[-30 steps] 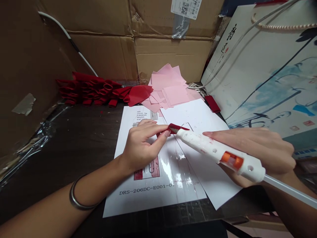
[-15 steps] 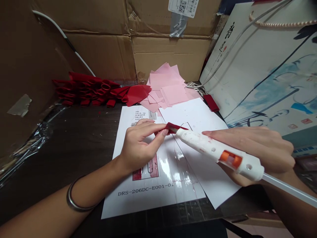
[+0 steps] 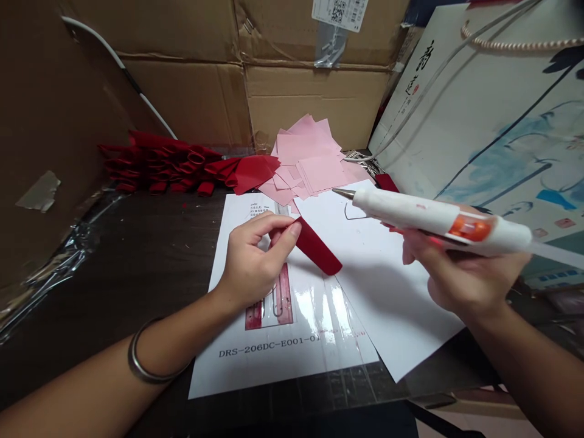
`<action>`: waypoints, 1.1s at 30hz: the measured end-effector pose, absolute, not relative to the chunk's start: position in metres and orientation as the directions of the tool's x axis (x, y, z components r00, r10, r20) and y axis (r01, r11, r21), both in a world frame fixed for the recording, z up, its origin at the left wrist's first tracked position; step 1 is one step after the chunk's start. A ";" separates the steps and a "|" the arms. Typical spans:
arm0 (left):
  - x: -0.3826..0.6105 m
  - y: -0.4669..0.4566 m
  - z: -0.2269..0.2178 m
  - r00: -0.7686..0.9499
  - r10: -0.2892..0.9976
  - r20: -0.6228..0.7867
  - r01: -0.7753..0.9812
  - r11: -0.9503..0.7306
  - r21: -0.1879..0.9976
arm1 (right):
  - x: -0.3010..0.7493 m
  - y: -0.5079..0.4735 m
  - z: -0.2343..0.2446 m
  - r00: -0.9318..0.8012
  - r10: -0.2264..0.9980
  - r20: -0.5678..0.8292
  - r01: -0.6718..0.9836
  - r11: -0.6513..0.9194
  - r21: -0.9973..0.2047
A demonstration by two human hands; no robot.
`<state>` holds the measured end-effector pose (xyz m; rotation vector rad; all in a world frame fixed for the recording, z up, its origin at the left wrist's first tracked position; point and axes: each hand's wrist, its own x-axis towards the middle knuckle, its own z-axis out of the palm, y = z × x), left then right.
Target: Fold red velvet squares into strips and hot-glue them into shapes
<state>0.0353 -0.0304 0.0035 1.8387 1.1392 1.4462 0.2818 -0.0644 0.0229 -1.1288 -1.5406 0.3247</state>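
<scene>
My left hand [image 3: 255,261] is shut on the end of a dark red fabric strip [image 3: 318,246], which slants down and right from my fingertips. It hangs just above a laminated printed sheet [image 3: 283,359]. My right hand [image 3: 465,271] grips a white hot glue gun [image 3: 424,220] with an orange window, its metal nozzle pointing left. The nozzle is apart from the red strip, above a plain white paper sheet [image 3: 387,304], and a pale rod runs out of the gun's back end.
A pile of pink paper squares [image 3: 310,161] and a row of folded red pieces [image 3: 159,164] lie at the back of the dark table [image 3: 137,261]. Cardboard boxes [image 3: 182,97] stand behind, and a painted paper gift bag [image 3: 493,140] leans at the right.
My right hand has lifted the glue gun up and rightward, away from the red strip. The strip now slants down from my left fingertips and shows more of its length.
</scene>
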 end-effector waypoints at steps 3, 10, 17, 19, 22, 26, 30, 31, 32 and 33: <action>0.036 -0.028 0.005 0.045 0.890 0.453 0.256 -0.448 0.856 | 0.273 -0.060 0.024 0.181 0.824 0.537 0.478 0.403 -0.780; 0.039 -0.025 0.006 0.042 0.935 0.353 0.150 -0.355 0.923 | 0.271 -0.036 0.016 0.155 0.940 0.304 0.572 0.166 -0.803; 0.040 -0.028 0.003 0.106 0.950 0.293 0.059 -0.300 0.952 | 0.276 -0.020 0.000 0.208 0.958 0.197 0.605 0.032 -0.796; 0.041 -0.028 0.003 0.093 0.961 0.261 0.027 -0.265 0.964 | 0.276 -0.019 -0.002 0.205 0.963 0.175 0.614 0.013 -0.789; 0.042 -0.029 0.003 0.068 0.970 0.235 -0.011 -0.235 0.972 | 0.278 -0.017 -0.001 0.189 0.968 0.167 0.689 -0.009 -0.725; 0.044 -0.031 0.005 0.031 0.971 0.238 -0.036 -0.237 0.971 | 0.286 -0.023 0.010 0.102 0.983 0.154 0.857 -0.008 -0.515; 0.044 -0.033 0.008 -0.003 0.971 0.240 -0.047 -0.240 0.970 | 0.291 -0.055 0.028 0.013 0.987 0.162 0.972 0.026 -0.235; 0.044 -0.033 0.009 0.000 0.971 0.238 -0.057 -0.237 0.970 | 0.290 -0.065 0.032 0.009 0.970 0.245 0.989 0.028 -0.145; 0.044 -0.033 0.009 0.011 0.972 0.234 -0.070 -0.233 0.970 | 0.287 -0.075 0.036 0.016 0.952 0.306 0.994 0.018 -0.109; 0.044 -0.033 0.010 0.026 0.973 0.230 -0.086 -0.228 0.970 | 0.282 -0.082 0.039 0.022 0.945 0.326 0.988 0.030 -0.154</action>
